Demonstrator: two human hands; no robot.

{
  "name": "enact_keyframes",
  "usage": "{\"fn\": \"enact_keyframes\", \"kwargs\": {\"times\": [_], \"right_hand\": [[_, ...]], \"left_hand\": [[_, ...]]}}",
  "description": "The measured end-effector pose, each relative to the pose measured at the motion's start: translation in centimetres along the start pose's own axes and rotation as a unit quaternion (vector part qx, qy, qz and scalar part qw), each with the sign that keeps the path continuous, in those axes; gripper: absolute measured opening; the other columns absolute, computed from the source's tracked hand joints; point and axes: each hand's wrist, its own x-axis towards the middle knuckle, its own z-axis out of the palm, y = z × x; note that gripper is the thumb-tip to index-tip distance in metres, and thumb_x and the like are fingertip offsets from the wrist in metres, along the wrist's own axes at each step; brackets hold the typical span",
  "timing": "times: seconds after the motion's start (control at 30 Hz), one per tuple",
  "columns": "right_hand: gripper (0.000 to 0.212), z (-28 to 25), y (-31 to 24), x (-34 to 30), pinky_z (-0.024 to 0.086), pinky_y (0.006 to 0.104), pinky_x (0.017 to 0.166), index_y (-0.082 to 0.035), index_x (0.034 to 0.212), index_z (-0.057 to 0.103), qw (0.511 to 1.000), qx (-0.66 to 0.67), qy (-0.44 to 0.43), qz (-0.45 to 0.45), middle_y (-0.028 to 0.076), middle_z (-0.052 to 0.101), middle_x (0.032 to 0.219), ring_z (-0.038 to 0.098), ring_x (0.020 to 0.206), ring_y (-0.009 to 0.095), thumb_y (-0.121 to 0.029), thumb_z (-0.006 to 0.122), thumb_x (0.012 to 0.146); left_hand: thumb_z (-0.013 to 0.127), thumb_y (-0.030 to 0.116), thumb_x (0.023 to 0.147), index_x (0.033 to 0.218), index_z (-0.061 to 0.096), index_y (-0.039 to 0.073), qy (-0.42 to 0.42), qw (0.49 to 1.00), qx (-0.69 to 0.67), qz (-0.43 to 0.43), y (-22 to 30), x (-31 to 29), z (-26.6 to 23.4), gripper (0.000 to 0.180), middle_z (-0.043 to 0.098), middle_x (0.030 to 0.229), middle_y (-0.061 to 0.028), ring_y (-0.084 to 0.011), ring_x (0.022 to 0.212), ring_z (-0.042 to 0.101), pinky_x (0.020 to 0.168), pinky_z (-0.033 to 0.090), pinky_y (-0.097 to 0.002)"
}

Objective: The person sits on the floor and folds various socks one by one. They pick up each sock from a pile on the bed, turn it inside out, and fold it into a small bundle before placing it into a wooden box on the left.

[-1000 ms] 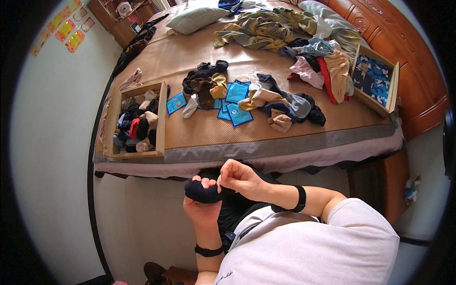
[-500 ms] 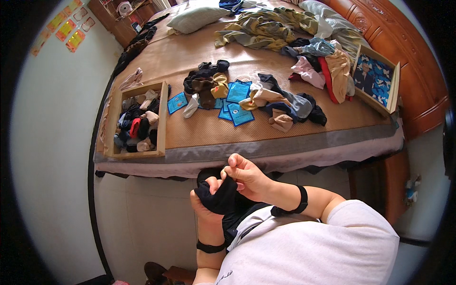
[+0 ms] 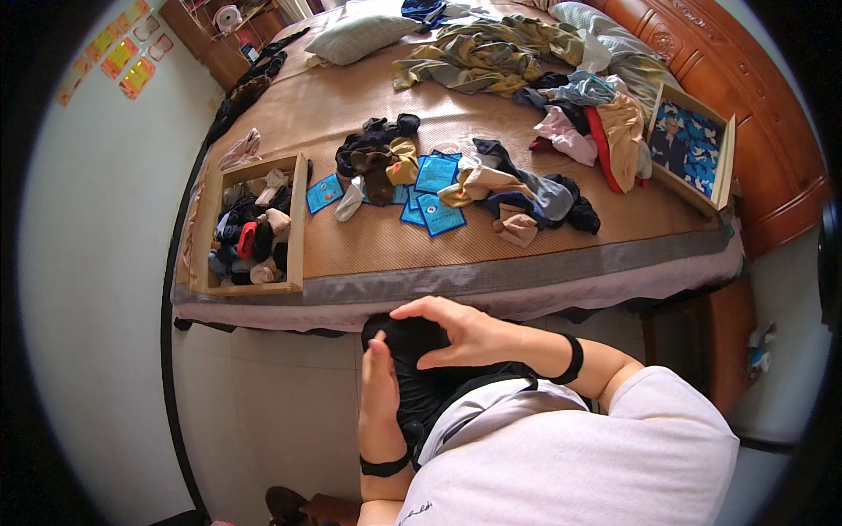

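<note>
My left hand (image 3: 379, 390) is raised in front of my black trousers (image 3: 412, 386), its fingers straight and pointing up. To its right, my right hand (image 3: 469, 333) curves in a C shape with thumb and fingers apart. The palms partly face each other with a gap between them. Only black shows in that gap; I cannot make out any separate cloth against the dark trousers. Beyond the hands, on the bed, lie a pile of dark and tan socks (image 3: 377, 162), blue flat packets (image 3: 436, 175) and a second heap of socks (image 3: 548, 197).
A wooden drawer (image 3: 296, 223) full of rolled socks stands at the bed's left edge. Another drawer (image 3: 726, 162) with blue patterned cloth is at the right by the headboard (image 3: 754, 114). Clothes (image 3: 624, 131), a crumpled blanket (image 3: 482, 53) and a pillow (image 3: 364, 39) lie farther back.
Both hands were gripping a black cloth piece, stretched between them. Now the fingers have spread and the hands stand apart; the cloth can no longer be made out.
</note>
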Motion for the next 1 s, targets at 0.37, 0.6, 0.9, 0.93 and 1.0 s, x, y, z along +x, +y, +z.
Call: {"fn": "enact_keyframes", "kwargs": {"times": [0.37,0.6,0.9,0.93,1.0], "right_hand": [[0.041,0.5,2.1,0.6,0.050,0.0239,0.082,-0.004,0.111,0.048,0.914,0.379,0.106,0.099,0.004,0.055,0.103,0.057,0.094,0.010,-0.002,0.073,0.079],[0.051,0.0,1.4,-0.3,0.042,0.0294,0.098,-0.005,0.126,0.048,0.939,0.339,0.022,0.055,0.004,0.050,0.111,0.047,0.113,0.014,0.001,0.070,0.080],[0.041,-0.6,0.7,-0.8,0.043,0.0332,0.092,-0.004,0.109,0.055,0.997,0.078,0.017,-0.021,0.008,0.049,0.107,0.049,0.107,0.023,0.004,0.068,0.071],[0.041,-0.6,0.7,-0.8,0.043,0.0333,0.091,-0.004,0.109,0.055,0.997,0.065,0.018,-0.030,0.009,0.049,0.107,0.049,0.107,0.024,0.004,0.068,0.070],[0.039,-0.3,0.5,-0.7,0.043,0.0330,0.089,-0.004,0.108,0.056,0.997,0.066,0.023,-0.022,0.009,0.049,0.105,0.050,0.102,0.024,0.001,0.067,0.071]], "left_hand": [[0.067,0.026,0.090,0.124,0.052,0.000,0.091,0.989,-0.005,0.116,0.9,-0.1,0.6,0.045,0.061,0.113,-0.0088,-0.0098,0.091,0.061,0.076,0.051,-0.0209],[0.065,0.020,0.091,0.118,0.054,0.003,0.010,1.000,-0.016,-0.009,0.4,-0.3,-0.2,0.034,0.060,0.104,-0.0045,-0.0099,0.094,0.060,0.073,0.053,-0.0229],[0.061,0.007,0.091,0.102,0.055,0.006,0.029,0.989,0.137,-0.049,0.6,-0.6,0.5,0.012,0.056,0.087,0.0021,-0.0031,0.070,0.053,0.060,0.045,-0.0164],[0.061,0.006,0.091,0.100,0.054,0.006,0.036,0.985,0.161,-0.054,0.5,-0.5,0.4,0.011,0.056,0.085,0.0023,-0.0028,0.067,0.052,0.059,0.045,-0.0165],[0.060,0.004,0.090,0.097,0.053,0.006,0.051,0.982,0.179,-0.044,0.4,-0.6,0.5,0.010,0.055,0.082,0.0025,-0.0022,0.063,0.050,0.057,0.045,-0.0163]]}}
